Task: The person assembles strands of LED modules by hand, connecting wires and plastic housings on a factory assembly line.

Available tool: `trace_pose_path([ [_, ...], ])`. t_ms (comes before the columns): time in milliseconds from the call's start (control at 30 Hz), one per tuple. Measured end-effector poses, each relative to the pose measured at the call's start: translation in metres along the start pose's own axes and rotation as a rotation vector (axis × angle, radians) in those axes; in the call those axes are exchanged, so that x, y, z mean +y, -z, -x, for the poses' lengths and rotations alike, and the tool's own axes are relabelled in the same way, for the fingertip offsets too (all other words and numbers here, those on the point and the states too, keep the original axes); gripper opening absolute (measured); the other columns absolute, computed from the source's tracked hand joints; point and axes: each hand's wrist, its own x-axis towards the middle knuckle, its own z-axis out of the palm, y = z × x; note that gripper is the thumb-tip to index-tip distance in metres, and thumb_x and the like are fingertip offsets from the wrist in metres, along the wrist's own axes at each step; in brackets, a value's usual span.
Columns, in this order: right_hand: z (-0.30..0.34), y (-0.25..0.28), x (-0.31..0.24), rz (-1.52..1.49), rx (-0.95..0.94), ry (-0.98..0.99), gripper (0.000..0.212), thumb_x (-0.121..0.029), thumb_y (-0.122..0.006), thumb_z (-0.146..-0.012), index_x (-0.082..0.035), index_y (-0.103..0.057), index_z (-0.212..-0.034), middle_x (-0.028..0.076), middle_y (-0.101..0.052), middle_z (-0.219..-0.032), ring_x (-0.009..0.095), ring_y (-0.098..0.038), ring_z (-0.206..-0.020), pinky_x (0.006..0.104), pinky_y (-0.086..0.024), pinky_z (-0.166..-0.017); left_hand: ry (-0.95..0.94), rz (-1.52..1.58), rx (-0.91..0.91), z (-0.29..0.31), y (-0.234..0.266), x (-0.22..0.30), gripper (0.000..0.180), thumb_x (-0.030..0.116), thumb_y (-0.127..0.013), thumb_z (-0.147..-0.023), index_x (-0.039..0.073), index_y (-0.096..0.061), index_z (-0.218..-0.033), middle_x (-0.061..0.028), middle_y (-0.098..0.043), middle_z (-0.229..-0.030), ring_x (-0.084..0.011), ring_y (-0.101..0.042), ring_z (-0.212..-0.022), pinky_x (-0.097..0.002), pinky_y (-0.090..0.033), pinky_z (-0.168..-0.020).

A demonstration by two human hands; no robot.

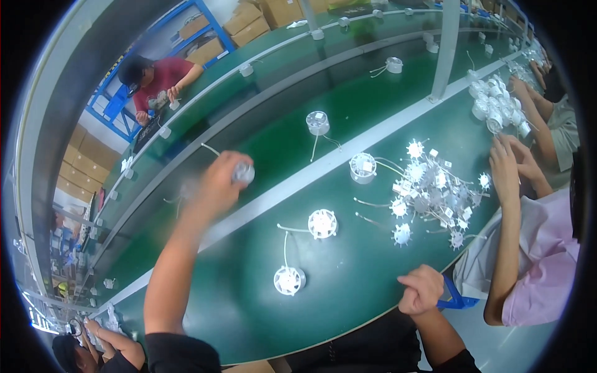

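Observation:
My left hand point(222, 180) reaches over the green conveyor belt, beyond the pale metal rail, its fingers closed round a round clear-and-white part point(244, 173). This hand is slightly smeared by motion, and a white wire sticks out behind it. My right hand point(421, 290) is curled closed at the near edge of the green bench, with nothing showing in it. Between my arms lie a round white part with a spoked face point(323, 224) and a similar part point(290, 281), each with a white wire. Farther off, a round housing point(362, 168) stands against the rail.
A heap of white star-shaped pieces with wires point(429, 189) lies on the right. Another round part point(318, 123) sits on the belt. A metal post point(446, 53) rises from the rail point(373, 135). A co-worker's hands point(507, 165) are beside the heap; a person point(163, 84) sits across.

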Motion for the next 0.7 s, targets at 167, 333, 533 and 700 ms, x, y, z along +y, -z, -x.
trace_pose_path([
  [167, -0.007, 0.001, -0.009, 0.009, -0.028, -0.029, 0.027, 0.01, -0.052, -0.063, -0.002, -0.07, -0.079, 0.006, -0.058, -0.063, 0.021, -0.046, -0.05, 0.029, -0.039, -0.051, -0.046, 0.092, -0.195, 0.127, 0.013, 0.057, 0.044, -0.011, -0.073, -0.071, 0.012, -0.064, -0.108, -0.0057, -0.063, -0.126, -0.0293, -0.061, -0.113, -0.0397, -0.05, -0.095],
  [333, -0.019, 0.002, -0.022, 0.027, -0.115, -0.089, 0.029, 0.011, -0.053, -0.068, -0.002, -0.072, -0.086, 0.005, -0.059, -0.064, 0.02, -0.046, -0.051, 0.0286, -0.039, -0.052, 0.126, 0.196, -0.24, 0.191, 0.023, 0.105, 0.04, -0.004, -0.077, -0.072, 0.011, -0.065, -0.107, -0.0047, -0.061, -0.133, -0.0285, -0.059, -0.12, -0.0405, -0.049, -0.099],
  [533, -0.041, 0.005, -0.038, 0.003, -0.264, -0.369, 0.029, 0.007, -0.06, -0.082, -0.003, -0.07, -0.108, 0.006, -0.066, -0.095, 0.017, -0.05, -0.061, 0.0279, -0.041, -0.058, 0.168, -0.111, 0.073, 0.222, 0.013, 0.148, 0.04, 0.002, -0.078, -0.075, 0.014, -0.067, -0.111, -0.0052, -0.059, -0.135, -0.0312, -0.057, -0.119, -0.0422, -0.047, -0.102],
  [700, -0.07, -0.015, -0.029, 0.295, -0.365, -0.163, 0.051, -0.003, -0.066, -0.086, -0.009, -0.058, -0.136, 0.011, -0.064, -0.13, 0.026, -0.069, -0.098, 0.0344, -0.053, -0.082, 0.225, -0.123, 0.22, 0.235, -0.014, 0.195, 0.046, 0.009, -0.078, -0.08, 0.015, -0.065, -0.124, -0.0088, -0.054, -0.146, -0.0317, -0.05, -0.131, -0.0461, -0.041, -0.11],
])
